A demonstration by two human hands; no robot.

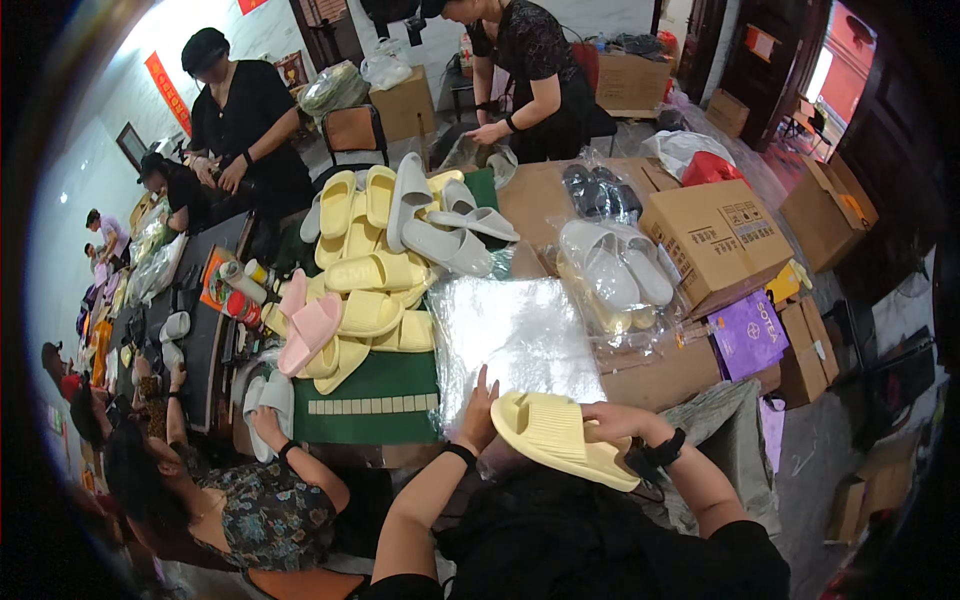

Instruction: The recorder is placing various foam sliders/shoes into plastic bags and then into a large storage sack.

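Note:
In my right hand (612, 424) is a pale yellow slipper pair (545, 425), soles together or overlapping, held near the edge of the table in front of me. My fingers wrap around the strap side. My left hand (479, 412) lies beside the toe end, its fingers stretched out over a stack of clear plastic bags (515, 335). Left of the bags, a heap of loose slippers (370, 270) in yellow, grey and pink covers part of a green mat (375, 425). Wrapped white slippers (617, 270) rest to the right of the bags.
A co-worker at my left touches grey slippers (268, 405). Two people stand across the table. Black slippers in plastic (600, 190) lie at the far side. A cardboard box (715, 240) and a purple bag (748, 335) stand at the right. A strip of small pale labels (372, 404) lies on the mat.

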